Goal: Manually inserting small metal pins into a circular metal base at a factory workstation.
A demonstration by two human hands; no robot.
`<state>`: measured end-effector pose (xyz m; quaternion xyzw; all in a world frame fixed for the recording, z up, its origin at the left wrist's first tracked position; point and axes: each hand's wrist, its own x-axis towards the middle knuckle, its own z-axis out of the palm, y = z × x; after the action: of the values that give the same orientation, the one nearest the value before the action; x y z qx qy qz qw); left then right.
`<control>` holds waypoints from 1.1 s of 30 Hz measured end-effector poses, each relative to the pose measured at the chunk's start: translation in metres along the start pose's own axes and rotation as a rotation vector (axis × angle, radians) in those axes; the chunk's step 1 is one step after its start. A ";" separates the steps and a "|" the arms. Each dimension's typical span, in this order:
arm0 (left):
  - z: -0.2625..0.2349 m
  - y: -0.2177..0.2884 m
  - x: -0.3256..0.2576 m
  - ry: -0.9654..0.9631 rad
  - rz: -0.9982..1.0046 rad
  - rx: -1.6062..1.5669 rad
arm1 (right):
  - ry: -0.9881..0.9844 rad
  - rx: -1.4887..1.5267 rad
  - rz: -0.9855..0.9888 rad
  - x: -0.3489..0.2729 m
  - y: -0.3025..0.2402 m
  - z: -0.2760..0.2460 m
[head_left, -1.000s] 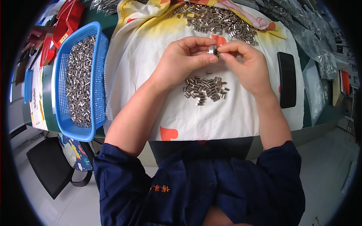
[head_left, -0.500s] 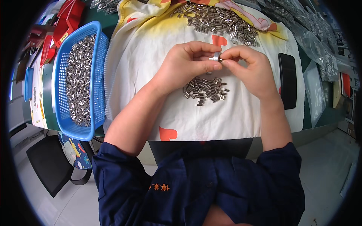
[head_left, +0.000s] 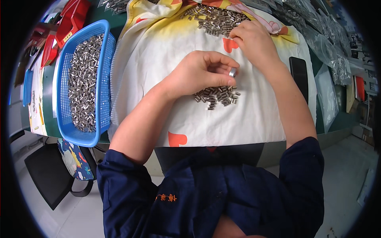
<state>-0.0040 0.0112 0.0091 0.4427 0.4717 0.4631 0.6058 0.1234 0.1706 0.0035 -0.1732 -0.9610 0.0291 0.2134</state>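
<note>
My left hand (head_left: 200,73) is held over the white cloth, thumb and fingertips pinching a small silver metal ring (head_left: 232,72). Just below it lies a small heap of short metal cylinders (head_left: 217,97), partly covered by the hand. My right hand (head_left: 256,43) is stretched to the far side, at the right edge of a larger pile of metal cylinders (head_left: 216,22). Its fingers are curled together, and whatever lies between the fingertips is hidden.
On the left stands a blue plastic basket (head_left: 104,91) full of similar cylinders. A black phone (head_left: 299,77) lies at the cloth's right edge, near my right forearm. Clear plastic bags (head_left: 327,47) crowd the far right. Red trays (head_left: 73,20) stand at the back left.
My right hand has left the metal ring and moved away to the far pile. My left hand keeps the ring and has shifted slightly toward me.
</note>
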 end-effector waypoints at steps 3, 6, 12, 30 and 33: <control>-0.004 -0.007 0.003 0.084 0.059 -0.169 | -0.068 0.030 0.019 -0.005 -0.010 -0.008; -0.004 -0.006 0.004 0.207 0.094 -0.255 | -0.103 0.340 0.262 -0.017 -0.032 -0.023; -0.004 -0.008 0.006 0.241 0.147 -0.229 | 0.071 0.997 0.414 -0.038 -0.047 -0.022; 0.001 -0.006 0.003 0.257 0.085 -0.142 | -0.060 0.860 0.387 -0.037 -0.048 -0.035; 0.002 -0.005 0.001 0.186 0.041 -0.110 | -0.106 0.907 0.464 -0.036 -0.034 -0.035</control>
<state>-0.0009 0.0112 0.0043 0.3735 0.4907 0.5397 0.5731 0.1581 0.1258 0.0247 -0.2702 -0.7976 0.4984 0.2060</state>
